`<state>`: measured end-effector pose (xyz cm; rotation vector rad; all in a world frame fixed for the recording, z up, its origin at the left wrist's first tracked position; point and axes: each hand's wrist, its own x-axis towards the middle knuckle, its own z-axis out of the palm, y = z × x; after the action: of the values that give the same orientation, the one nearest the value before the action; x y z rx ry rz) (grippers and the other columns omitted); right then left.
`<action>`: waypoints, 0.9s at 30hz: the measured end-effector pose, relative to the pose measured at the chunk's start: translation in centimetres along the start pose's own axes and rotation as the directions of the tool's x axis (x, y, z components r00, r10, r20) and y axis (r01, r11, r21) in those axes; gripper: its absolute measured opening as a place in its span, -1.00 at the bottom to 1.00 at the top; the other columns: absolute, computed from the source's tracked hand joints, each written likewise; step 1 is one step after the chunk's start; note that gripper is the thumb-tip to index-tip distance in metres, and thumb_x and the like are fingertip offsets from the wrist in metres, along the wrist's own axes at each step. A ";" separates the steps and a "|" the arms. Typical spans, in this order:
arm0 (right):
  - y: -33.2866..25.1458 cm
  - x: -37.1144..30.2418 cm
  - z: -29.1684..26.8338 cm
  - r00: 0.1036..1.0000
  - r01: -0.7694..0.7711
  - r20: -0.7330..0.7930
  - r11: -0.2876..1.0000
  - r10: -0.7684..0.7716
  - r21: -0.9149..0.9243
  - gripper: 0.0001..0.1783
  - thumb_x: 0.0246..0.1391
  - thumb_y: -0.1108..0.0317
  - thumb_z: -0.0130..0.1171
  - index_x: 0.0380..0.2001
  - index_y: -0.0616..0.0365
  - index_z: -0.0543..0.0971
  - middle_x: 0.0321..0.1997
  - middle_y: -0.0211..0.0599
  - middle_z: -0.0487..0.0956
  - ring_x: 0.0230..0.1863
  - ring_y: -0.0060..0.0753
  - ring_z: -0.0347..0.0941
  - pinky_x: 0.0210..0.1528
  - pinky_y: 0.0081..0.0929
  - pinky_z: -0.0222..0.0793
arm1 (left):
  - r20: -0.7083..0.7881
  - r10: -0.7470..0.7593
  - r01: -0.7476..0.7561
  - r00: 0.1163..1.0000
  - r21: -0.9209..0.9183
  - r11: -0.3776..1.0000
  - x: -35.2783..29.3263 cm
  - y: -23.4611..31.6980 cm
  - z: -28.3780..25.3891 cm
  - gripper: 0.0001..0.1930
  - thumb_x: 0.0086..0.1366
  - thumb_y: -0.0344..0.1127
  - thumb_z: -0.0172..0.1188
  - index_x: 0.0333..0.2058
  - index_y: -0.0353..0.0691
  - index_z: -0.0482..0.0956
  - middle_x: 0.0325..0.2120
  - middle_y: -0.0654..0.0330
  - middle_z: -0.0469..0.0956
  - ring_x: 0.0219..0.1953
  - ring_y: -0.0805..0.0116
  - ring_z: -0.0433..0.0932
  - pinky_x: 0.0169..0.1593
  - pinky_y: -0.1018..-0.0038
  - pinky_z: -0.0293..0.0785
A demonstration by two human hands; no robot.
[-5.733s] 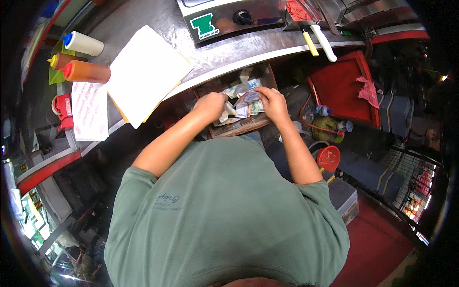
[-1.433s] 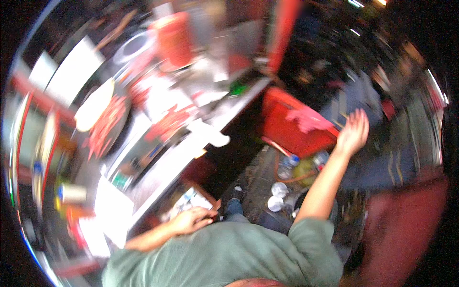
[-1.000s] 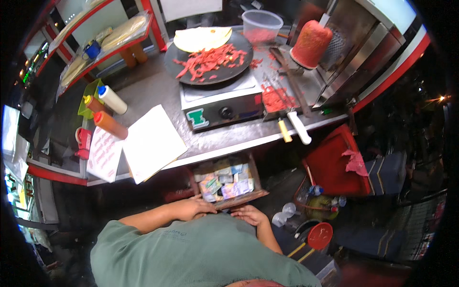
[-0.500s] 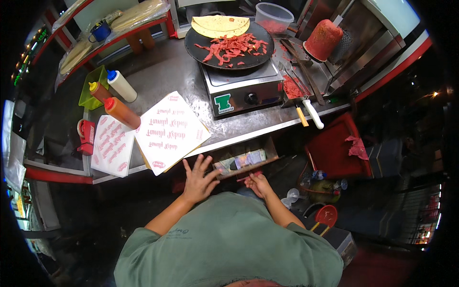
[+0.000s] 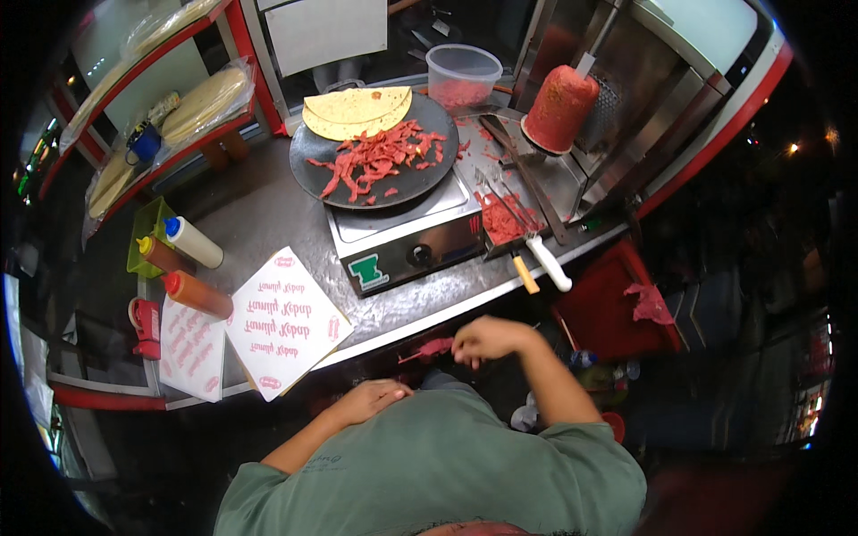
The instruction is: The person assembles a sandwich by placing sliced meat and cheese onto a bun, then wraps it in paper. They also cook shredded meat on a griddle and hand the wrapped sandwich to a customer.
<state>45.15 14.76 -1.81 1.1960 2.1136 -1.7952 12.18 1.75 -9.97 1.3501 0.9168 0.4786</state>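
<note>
My left hand (image 5: 368,400) lies against the front of my green shirt, its fingers stretched flat and holding nothing. My right hand (image 5: 487,341) hangs in the air just off the counter's front edge, fingers loosely bent and apart, with nothing visible in them. Beside its fingertips, a dark red cloth strip (image 5: 436,347) hangs at the front below the counter. On the counter, a round black griddle pan (image 5: 407,189) sits on a steel gas stove (image 5: 407,246). The pan holds a folded flatbread (image 5: 344,118) and shredded red meat (image 5: 380,159).
Printed wrapping papers (image 5: 286,322), a red sauce bottle (image 5: 198,295) and a white bottle (image 5: 194,241) are at left. A meat cone (image 5: 561,109) stands on a spit at right. The white-handled knife (image 5: 549,264) juts past the counter edge. A red chair (image 5: 603,313) stands beyond.
The drawer with banknotes has been shut and no longer shows. My left hand has drawn back to my shirt; my right hand has risen off the drawer. The view has shifted.
</note>
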 end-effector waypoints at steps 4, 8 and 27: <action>-2.1 -2.6 -12.8 0.284 0.134 -0.757 0.806 -0.588 -0.576 -0.68 0.28 0.32 0.20 0.04 0.23 0.60 -0.09 -0.05 0.65 -0.11 -0.12 0.63 -0.07 -0.24 0.54 | -0.162 -0.400 0.351 0.902 -0.265 0.898 0.8 -8.8 1.3 -0.70 0.45 -0.21 0.16 -0.02 -0.32 0.63 -0.03 -0.09 0.64 0.05 -0.03 0.62 0.10 0.22 0.53; -1.9 -1.4 -19.0 0.513 -0.483 -0.804 0.674 -0.300 -0.559 -0.49 0.17 0.22 0.29 0.13 0.25 0.53 -0.03 0.17 0.63 -0.03 0.28 0.55 0.09 0.05 0.46 | -0.540 -0.649 0.663 0.536 -0.207 0.720 -5.1 -19.0 2.0 -0.66 0.46 -0.20 0.14 0.04 -0.32 0.61 0.04 -0.12 0.61 0.09 -0.04 0.60 0.15 0.20 0.49; -21.0 12.9 -37.7 0.661 -0.126 -0.656 0.808 -0.364 -0.576 -0.63 0.23 0.12 0.31 -0.35 0.28 0.73 -0.48 -0.01 0.67 -0.55 -0.16 0.58 -0.38 -0.17 0.48 | -0.618 -0.690 0.350 0.375 -0.595 0.723 -4.7 -19.6 9.6 -0.59 0.50 -0.18 0.16 0.20 -0.27 0.52 0.00 0.11 0.66 0.02 0.29 0.59 0.13 0.34 0.47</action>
<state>37.71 54.39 18.29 1.7928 2.9029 -0.4981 12.99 -11.66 -27.78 0.3160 1.8679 0.7324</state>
